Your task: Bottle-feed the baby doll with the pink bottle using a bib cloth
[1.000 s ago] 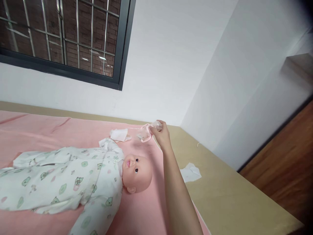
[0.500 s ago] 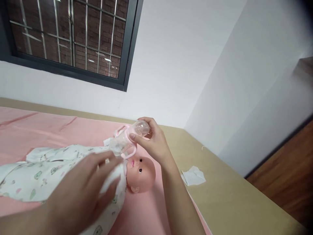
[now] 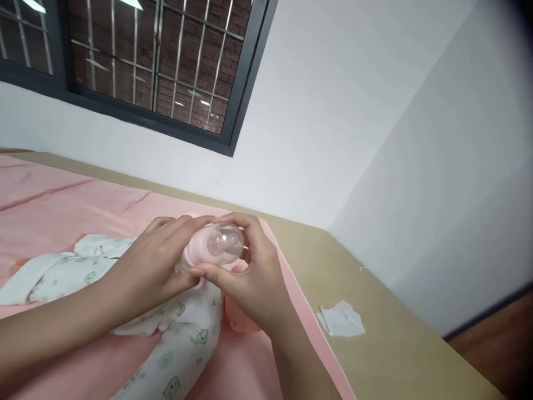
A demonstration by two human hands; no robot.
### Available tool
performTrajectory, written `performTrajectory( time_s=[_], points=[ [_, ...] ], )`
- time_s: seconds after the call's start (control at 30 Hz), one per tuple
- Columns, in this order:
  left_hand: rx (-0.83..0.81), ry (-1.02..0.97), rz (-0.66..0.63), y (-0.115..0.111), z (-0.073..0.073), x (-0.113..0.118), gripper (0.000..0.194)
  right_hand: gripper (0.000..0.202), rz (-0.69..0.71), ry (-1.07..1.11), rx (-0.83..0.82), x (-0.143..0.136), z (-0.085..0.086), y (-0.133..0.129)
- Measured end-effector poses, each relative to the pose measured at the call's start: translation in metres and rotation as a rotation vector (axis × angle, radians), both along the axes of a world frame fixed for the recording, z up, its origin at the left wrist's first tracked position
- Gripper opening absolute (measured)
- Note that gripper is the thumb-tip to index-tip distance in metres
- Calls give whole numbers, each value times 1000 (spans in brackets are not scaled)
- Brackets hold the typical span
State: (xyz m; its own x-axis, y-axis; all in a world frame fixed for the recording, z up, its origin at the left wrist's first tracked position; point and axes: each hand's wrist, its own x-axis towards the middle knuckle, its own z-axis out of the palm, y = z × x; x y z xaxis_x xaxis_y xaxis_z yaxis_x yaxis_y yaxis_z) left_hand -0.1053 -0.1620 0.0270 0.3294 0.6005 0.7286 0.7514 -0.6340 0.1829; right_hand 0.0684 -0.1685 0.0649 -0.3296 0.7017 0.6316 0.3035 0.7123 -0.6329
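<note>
A baby bottle (image 3: 212,244) with a clear cap and a pink collar is held between my two hands, above the chest of a baby doll (image 3: 237,319). My left hand (image 3: 164,253) wraps round the bottle's body and hides most of it. My right hand (image 3: 254,266) has its thumb and fingers closed about the clear cap end. Most of the doll's head lies hidden behind my right hand. The doll is on its back in a white printed outfit (image 3: 183,328).
A pink sheet (image 3: 245,366) lies under the doll on a tan surface (image 3: 300,250). A crumpled white tissue (image 3: 341,319) rests to the right of the sheet. Behind are a white wall (image 3: 312,111) and a barred window with a dark frame (image 3: 245,66).
My left hand has moved from over the doll's chest up onto the bottle and closed round its body. The bottle's cap end has turned towards the right. The view has shifted slightly.
</note>
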Motion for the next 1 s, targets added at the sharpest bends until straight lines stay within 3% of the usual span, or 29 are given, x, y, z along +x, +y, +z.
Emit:
performTrajectory(
  time_s=[0.33,0.8,1.0],
  points=[
    [-112,63,-109,0,7,-2,39,39,85,-233,160,13,5,8],
    [-173,81,-141,4,11,-5,24,38,143,-149,25,12,1,13],
    [-161,92,-136,6,9,-9,26,40,122,-134,-28,13,0,15]
  ],
)
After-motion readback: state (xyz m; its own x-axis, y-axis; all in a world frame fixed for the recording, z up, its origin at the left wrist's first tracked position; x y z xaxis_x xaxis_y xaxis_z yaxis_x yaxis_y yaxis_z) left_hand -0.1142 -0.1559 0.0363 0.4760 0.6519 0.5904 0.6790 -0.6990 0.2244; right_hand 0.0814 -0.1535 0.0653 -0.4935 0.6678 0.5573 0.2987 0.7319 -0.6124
